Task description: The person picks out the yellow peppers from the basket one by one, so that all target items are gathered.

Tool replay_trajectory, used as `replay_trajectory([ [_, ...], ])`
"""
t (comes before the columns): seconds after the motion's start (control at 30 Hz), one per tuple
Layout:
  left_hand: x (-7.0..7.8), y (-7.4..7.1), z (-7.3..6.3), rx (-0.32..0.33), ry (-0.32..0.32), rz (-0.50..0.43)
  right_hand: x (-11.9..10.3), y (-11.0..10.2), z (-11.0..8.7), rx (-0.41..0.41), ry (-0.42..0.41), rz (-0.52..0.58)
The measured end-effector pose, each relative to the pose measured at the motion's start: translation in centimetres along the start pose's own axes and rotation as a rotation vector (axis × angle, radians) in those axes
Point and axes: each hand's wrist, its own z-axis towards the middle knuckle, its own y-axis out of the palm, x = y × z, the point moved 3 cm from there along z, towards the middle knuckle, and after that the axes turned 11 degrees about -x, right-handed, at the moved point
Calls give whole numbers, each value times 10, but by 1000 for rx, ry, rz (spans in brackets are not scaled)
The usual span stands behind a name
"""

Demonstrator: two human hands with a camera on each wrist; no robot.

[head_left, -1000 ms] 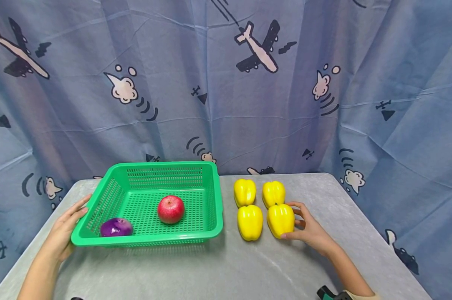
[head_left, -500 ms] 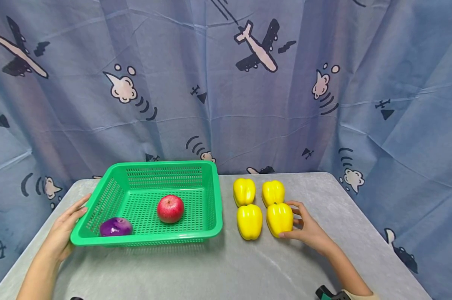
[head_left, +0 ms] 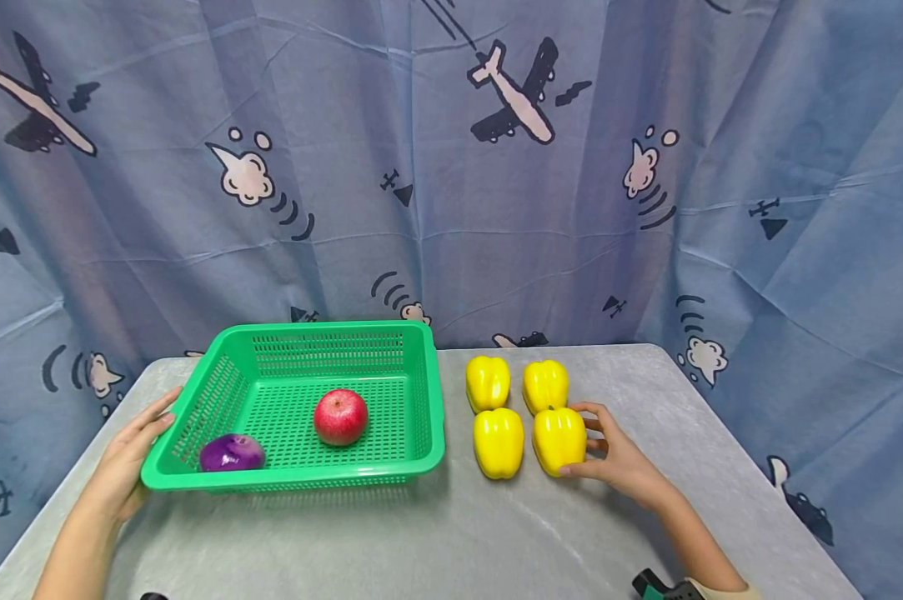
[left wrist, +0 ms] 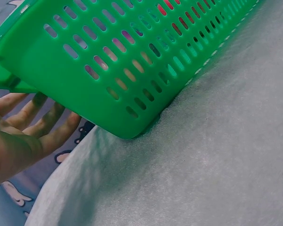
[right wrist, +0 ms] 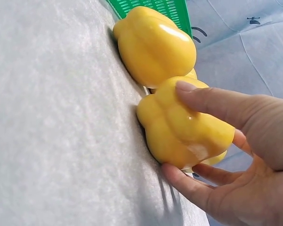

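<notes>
On the left of the head view stands a green plastic basket (head_left: 421,463) with slotted walls. My left hand (head_left: 124,465) rests against its left end, fingers extended along the outside under the rim (left wrist: 42,110). Inside the basket lie a red apple (head_left: 341,417) and a shiny purple onion-like vegetable (head_left: 232,454), partly hidden by the near wall. My right hand (head_left: 622,462) pinches the front right yellow bell pepper (head_left: 559,442), thumb on the near side and fingers around the right side. The right wrist view shows this pepper (right wrist: 179,125) at the table surface.
Beside it lies another yellow bell pepper (head_left: 499,443), and two more, a left one (head_left: 488,384) and a right one (head_left: 546,386), lie behind. The grey table (head_left: 361,542) ends at a blue patterned curtain (head_left: 451,183). A small dark object (head_left: 153,596) shows at the bottom edge.
Almost nothing differs. The whole head view shifts by a few pixels; both hands keep their places at the basket and the pepper.
</notes>
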Motion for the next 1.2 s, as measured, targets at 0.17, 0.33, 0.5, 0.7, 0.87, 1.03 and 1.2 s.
replay_trajectory([
  [0.17,0,0,0,14,-10,9,-1,0,0,-13,7,-1],
  [0.33,1,-1,0,27,-16,12,-3,-1,-1,-20,17,-14],
  [0.5,0,-1,0,28,-16,13,-4,0,-2,-23,18,-21],
  [0.7,0,-1,-1,22,-17,10,-4,0,-2,-25,29,-20],
  [0.87,0,-1,-1,24,-22,1,-5,-2,-3,-33,38,-8],
  [1.03,1,-1,0,9,-22,-8,-5,-4,-4,-22,31,-7],
  [1.2,2,0,-1,-3,-33,-14,-6,-9,-7,-11,37,-16],
])
